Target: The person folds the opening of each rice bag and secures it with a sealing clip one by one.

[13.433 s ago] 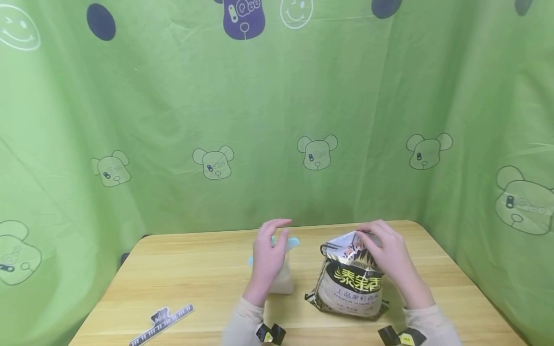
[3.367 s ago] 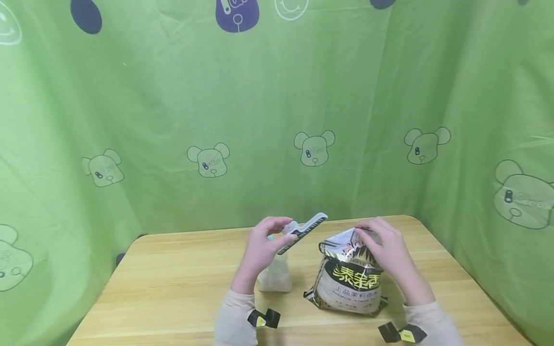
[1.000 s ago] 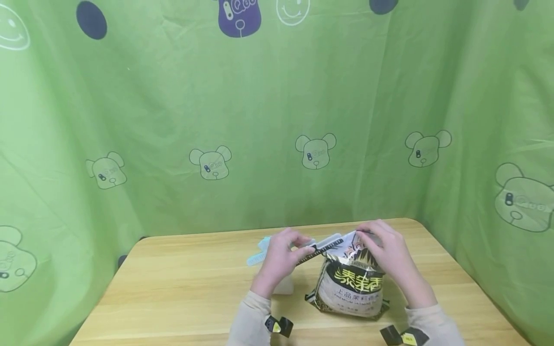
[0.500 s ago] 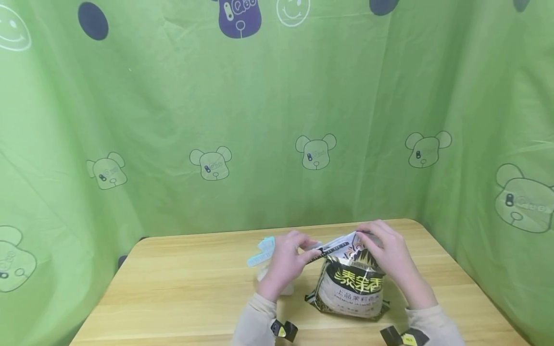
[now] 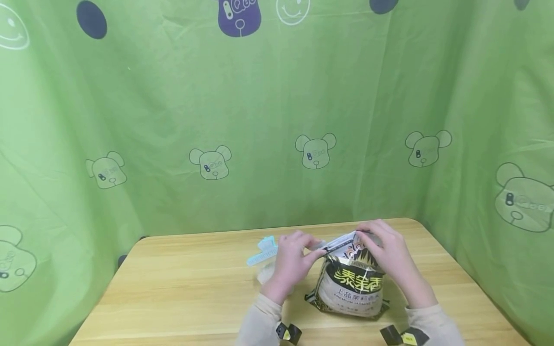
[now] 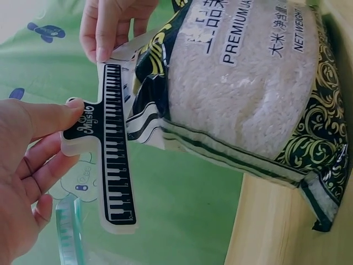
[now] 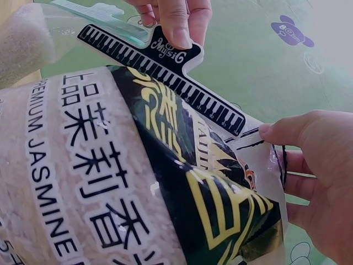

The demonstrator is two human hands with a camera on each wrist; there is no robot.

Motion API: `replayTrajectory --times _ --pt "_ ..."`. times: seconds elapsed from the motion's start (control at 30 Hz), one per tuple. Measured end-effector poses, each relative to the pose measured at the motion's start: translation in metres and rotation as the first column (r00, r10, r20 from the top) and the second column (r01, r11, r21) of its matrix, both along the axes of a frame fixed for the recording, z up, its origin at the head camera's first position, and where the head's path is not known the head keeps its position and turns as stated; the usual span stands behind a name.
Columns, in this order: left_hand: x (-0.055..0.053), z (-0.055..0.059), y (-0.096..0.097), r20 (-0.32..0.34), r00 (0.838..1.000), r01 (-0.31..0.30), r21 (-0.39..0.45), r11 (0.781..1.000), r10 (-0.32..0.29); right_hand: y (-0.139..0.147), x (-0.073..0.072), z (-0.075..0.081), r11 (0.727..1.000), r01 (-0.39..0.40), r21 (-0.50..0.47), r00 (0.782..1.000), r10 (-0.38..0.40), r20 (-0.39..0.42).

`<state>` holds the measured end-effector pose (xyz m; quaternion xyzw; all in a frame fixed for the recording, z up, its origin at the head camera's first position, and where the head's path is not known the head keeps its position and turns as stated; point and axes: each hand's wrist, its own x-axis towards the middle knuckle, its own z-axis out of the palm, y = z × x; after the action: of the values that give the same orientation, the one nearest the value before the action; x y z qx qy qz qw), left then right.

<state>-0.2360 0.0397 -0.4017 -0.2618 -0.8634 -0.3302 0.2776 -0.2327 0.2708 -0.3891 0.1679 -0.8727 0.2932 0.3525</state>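
Observation:
A plump rice bag point(image 5: 352, 288) with clear front and black-and-gold print stands on the table, its top folded over. My right hand point(image 5: 385, 245) pinches the bag's top edge at the right, thumb in front. My left hand point(image 5: 292, 262) pinches the handles of a long bag clip point(image 6: 115, 149) with a piano-key pattern, thumb on one side and fingers behind. In the right wrist view the clip lies along the folded top of the bag, one end close to my right thumb. In the left wrist view its other end sticks out past the bag's side.
Behind my left forearm stands a small clear bag point(image 5: 265, 274) of white grains, partly hidden, with a teal bag clip point(image 5: 262, 257) at its top. The wooden table point(image 5: 182, 278) ends at a green patterned curtain point(image 5: 259, 202) at the back and sides.
The piano-key clip, earlier lying at the table's front left, was picked up by my left hand and carried right to the rice bag's top. My right hand keeps its pinch on the bag.

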Motion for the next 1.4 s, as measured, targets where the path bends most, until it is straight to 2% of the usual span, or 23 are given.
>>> replayTrajectory --times 0.23,0.47,0.6,0.87,1.0,1.13,1.27,1.4 --pt "-0.002 -0.003 0.002 -0.042 0.999 -0.022 -0.005 1.000 0.022 0.003 0.000 0.001 1.000 -0.017 -0.004 0.999 0.017 0.027" --pt "-0.002 -0.004 0.003 -0.020 0.999 -0.026 -0.009 1.000 0.025 0.015 0.004 0.005 1.000 -0.021 -0.021 0.993 0.023 0.118" --pt "-0.002 -0.004 0.003 -0.011 0.999 -0.030 -0.019 0.999 0.030 0.027 0.003 0.005 1.000 -0.017 -0.015 0.989 0.019 0.144" --pt "-0.003 -0.004 0.002 -0.060 0.994 -0.101 -0.080 0.992 0.096 0.047 -0.001 0.002 1.000 -0.013 0.000 0.978 0.013 0.207" --pt "-0.002 -0.003 0.001 -0.052 0.993 -0.115 -0.098 0.989 0.110 0.055 0.000 0.002 1.000 -0.016 0.005 0.963 0.014 0.269" --pt "-0.002 -0.002 -0.001 -0.013 0.993 -0.115 -0.117 0.986 0.115 0.061 0.000 0.001 1.000 -0.017 0.012 0.951 0.012 0.309" --pt "-0.002 0.000 -0.003 0.037 0.994 -0.101 -0.121 0.987 0.107 0.062 -0.001 0.000 1.000 -0.017 0.011 0.946 0.013 0.323" --pt "-0.001 0.001 -0.004 0.039 0.994 -0.097 -0.122 0.988 0.102 0.062 -0.001 0.000 1.000 -0.017 0.014 0.946 0.012 0.323"
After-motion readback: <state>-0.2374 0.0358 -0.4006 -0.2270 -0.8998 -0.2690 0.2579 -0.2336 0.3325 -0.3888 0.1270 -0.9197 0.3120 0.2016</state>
